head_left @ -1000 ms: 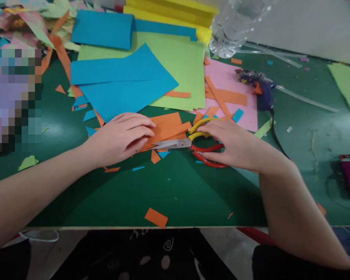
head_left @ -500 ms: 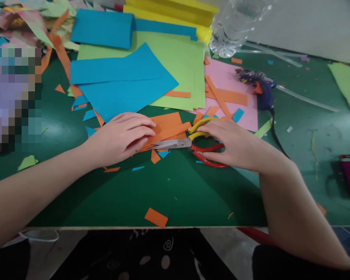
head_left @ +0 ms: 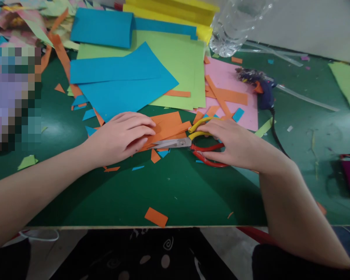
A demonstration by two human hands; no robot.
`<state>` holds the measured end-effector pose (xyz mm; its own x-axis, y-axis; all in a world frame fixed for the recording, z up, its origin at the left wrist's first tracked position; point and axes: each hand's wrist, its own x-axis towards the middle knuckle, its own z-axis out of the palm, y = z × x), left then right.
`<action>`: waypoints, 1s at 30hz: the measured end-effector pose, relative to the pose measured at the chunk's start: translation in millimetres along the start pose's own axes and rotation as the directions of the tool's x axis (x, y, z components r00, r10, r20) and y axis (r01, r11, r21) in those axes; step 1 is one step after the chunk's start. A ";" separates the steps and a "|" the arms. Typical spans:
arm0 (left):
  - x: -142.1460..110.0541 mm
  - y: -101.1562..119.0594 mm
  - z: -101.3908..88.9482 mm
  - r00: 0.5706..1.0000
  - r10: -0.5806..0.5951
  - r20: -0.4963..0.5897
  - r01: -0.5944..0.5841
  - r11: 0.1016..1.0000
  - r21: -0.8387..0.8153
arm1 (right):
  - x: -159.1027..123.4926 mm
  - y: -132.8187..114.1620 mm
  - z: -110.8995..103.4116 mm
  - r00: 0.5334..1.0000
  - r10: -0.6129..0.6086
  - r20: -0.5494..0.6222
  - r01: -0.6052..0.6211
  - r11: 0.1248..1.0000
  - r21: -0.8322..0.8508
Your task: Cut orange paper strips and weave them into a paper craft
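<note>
Orange paper (head_left: pixel 169 120) lies in loose overlapping pieces on the green table, with a narrow strip along its near side. My left hand (head_left: pixel 124 134) is on the left part of this paper, its fingers curved over it and the thumb close under them. Part of the paper is hidden beneath that hand. My right hand (head_left: pixel 230 142) grips scissors (head_left: pixel 185 143) with yellow and red handles. Their blades point left along the paper's near edge, the tips close to my left thumb. The blades look nearly closed.
Blue sheets (head_left: pixel 122 85) and green sheets (head_left: pixel 189 70) lie beyond my hands. At the right are a glue gun (head_left: pixel 265 91) with a cord and a pink sheet (head_left: pixel 247 116). A clear plastic bottle (head_left: pixel 229 31) stands behind. Paper scraps (head_left: pixel 156 217) lie scattered over the table.
</note>
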<state>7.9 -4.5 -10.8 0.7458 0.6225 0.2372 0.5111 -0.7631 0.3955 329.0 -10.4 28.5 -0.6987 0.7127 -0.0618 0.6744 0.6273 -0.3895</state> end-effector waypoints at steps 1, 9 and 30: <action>-0.1 -0.1 -0.1 1.000 -0.001 0.001 0.001 1.000 -0.003 | 0.0 0.4 0.2 1.000 0.000 0.001 0.000 1.000 -0.002; 0.5 1.1 -0.3 1.000 0.006 -0.004 -0.006 1.000 0.005 | -0.3 0.6 0.2 1.000 0.000 0.000 0.000 1.000 0.001; 0.9 1.5 -1.2 1.000 -0.008 0.012 0.008 1.000 0.018 | -0.4 1.0 0.4 1.000 0.023 0.014 -0.023 1.000 -0.004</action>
<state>8.8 -4.9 -8.9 0.7465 0.6266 0.2236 0.5245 -0.7611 0.3816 329.9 -10.1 27.7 -0.6861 0.7227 -0.0835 0.6912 0.6118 -0.3846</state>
